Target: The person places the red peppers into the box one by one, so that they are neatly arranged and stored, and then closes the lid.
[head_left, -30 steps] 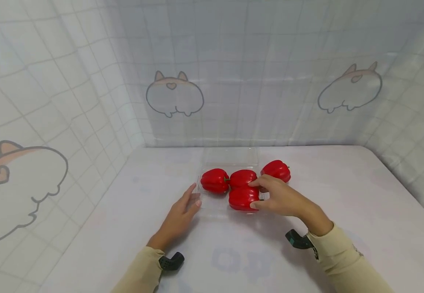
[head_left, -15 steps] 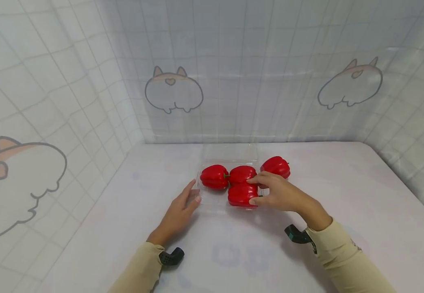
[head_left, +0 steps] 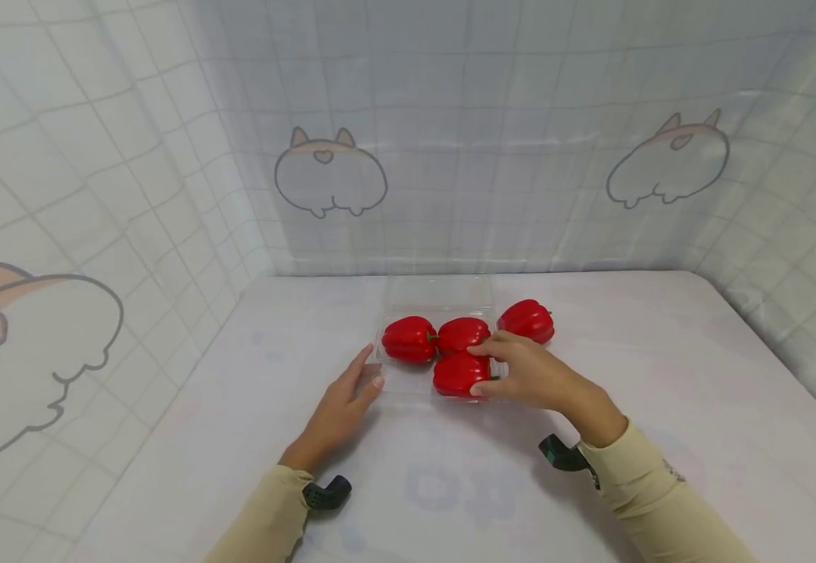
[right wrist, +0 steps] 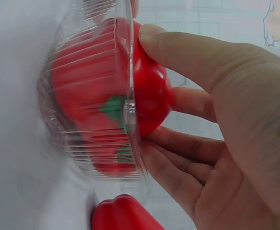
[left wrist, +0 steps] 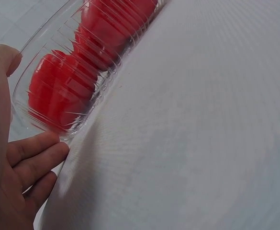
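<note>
My right hand (head_left: 530, 371) pinches a red bell pepper (head_left: 458, 375) at the front right of a clear plastic clamshell box (head_left: 404, 381), thumb on the near side and fingers over the far side. In the right wrist view, the green stem end of that pepper (right wrist: 151, 91) shows through the ribbed wall. Two more red peppers lie in the box's back row, one at left (head_left: 409, 339) and one at right (head_left: 460, 332). At the box's left end rests my left hand (head_left: 340, 410), its fingers fairly straight along the outer wall and the thumb near the rim.
Outside the box, just past its back right corner, lies another red bell pepper (head_left: 527, 320). The box's lid (head_left: 439, 292) lies folded back on the white table (head_left: 626, 336). A gridded white curtain (head_left: 485, 172) with cartoon animals stands behind and at both sides.
The head view has shifted slightly. Both hands and the peppers keep nearly the same places, with the right hand holding the front pepper throughout.
</note>
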`<state>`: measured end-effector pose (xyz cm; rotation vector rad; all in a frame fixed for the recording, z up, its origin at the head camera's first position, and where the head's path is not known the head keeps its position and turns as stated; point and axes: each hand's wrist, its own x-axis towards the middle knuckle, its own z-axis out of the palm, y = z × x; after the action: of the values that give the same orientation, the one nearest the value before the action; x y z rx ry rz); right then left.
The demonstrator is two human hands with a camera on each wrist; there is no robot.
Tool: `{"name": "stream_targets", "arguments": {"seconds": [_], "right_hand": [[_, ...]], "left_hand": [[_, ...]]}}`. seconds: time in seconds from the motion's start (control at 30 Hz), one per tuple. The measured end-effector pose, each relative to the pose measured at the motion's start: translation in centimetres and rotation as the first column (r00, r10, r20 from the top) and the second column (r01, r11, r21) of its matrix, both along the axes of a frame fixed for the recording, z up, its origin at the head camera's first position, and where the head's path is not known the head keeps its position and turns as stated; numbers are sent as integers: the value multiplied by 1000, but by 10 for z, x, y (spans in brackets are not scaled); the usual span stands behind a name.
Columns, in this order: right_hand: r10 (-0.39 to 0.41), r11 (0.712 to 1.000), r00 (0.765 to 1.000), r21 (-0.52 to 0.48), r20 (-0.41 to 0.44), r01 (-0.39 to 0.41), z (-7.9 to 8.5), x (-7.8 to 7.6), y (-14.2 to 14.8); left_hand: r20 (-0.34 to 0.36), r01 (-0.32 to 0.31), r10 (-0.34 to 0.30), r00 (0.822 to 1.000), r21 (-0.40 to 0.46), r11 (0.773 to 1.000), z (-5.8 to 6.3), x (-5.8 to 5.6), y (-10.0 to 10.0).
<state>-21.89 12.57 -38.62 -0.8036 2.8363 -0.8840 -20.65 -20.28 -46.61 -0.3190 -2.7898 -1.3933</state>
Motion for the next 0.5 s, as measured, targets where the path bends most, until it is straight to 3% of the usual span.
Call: {"name": "stream_targets", "arguments": {"seconds": [0.5], "right_hand": [[23,1000,1000,-1,13,-23,-2,-3,1]], "left_hand": [[-22,18,-17,1000,8,1000,-2,-2,-2]]}}
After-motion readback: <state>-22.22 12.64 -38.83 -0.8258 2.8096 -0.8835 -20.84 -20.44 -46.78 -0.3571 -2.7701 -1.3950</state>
